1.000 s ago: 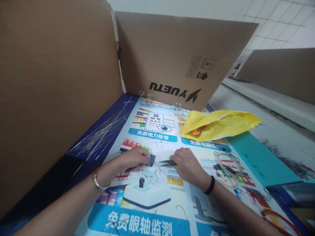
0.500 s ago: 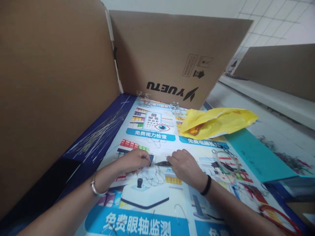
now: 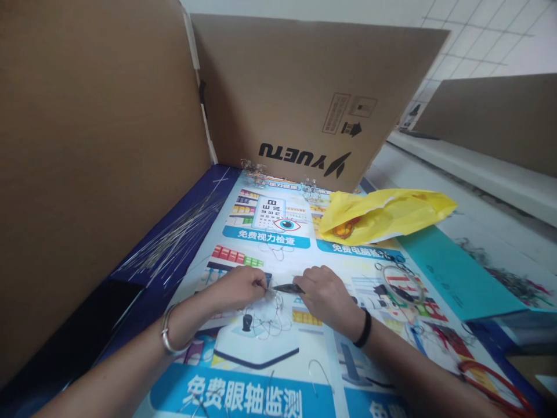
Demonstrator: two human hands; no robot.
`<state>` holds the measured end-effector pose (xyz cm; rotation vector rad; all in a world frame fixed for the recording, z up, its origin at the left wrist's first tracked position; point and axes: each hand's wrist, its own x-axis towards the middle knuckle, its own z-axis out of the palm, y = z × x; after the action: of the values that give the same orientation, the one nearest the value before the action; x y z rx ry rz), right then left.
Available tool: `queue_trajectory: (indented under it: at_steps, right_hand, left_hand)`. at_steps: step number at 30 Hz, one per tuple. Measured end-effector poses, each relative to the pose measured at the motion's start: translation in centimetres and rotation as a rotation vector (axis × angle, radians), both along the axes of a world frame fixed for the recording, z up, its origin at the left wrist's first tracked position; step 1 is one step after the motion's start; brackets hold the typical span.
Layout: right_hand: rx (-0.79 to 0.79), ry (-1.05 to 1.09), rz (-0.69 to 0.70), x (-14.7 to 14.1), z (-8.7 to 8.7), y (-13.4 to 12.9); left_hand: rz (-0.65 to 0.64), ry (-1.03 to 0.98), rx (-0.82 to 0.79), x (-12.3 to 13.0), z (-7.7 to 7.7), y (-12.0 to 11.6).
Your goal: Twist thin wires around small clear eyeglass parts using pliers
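My left hand [image 3: 244, 286] is closed in a pinch on a shape bent from thin wire [image 3: 266, 319], whose loops hang below the fingers over the printed poster. Fingers wrapped, my right hand [image 3: 327, 296] grips dark pliers [image 3: 287, 288]. The pliers' pointed jaws face left and end close to my left fingertips, by the top of the wire. Whether the jaws touch the wire is too small to tell. Another bent wire piece [image 3: 278, 251] lies on the poster beyond my hands.
Straight wires [image 3: 174, 238] lie along the left, beside a tall cardboard panel [image 3: 96, 145]. A yellow bag [image 3: 391, 215] rests at the back right, near a teal sheet [image 3: 461, 278]. A wire coil [image 3: 402, 284], red cord [image 3: 496, 383] and curved wire [image 3: 321, 374] lie nearer.
The pliers' tip has shifted slightly left and up, closer to my left fingers. My left hand has turned a little, and the hanging wire loops have swung slightly.
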<state>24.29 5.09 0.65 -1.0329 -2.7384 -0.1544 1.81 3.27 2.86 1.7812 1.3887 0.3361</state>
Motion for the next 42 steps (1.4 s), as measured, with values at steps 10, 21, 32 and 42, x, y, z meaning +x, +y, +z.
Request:
queue_trajectory:
  at_steps: [10,21,32,42]
  right_hand:
    - [0.003,-0.111,-0.119,-0.3,1.0,-1.2]
    - [-0.016,-0.120,-0.140,-0.5,1.1,-1.3]
    - [-0.163,-0.072,-0.142,-0.8,1.7,-1.4]
    - [-0.143,-0.123,-0.125,-0.3,2.2,-0.8]
  left_hand:
    - [0.006,0.022,0.032,0.0,0.1,-0.1]
    - [0.038,-0.032,-0.095,0.4,0.7,-0.6]
    - [0.022,0.045,0.067,0.3,-0.6,-0.6]
    - [0.056,0.100,0.088,0.2,-0.2,-0.4]
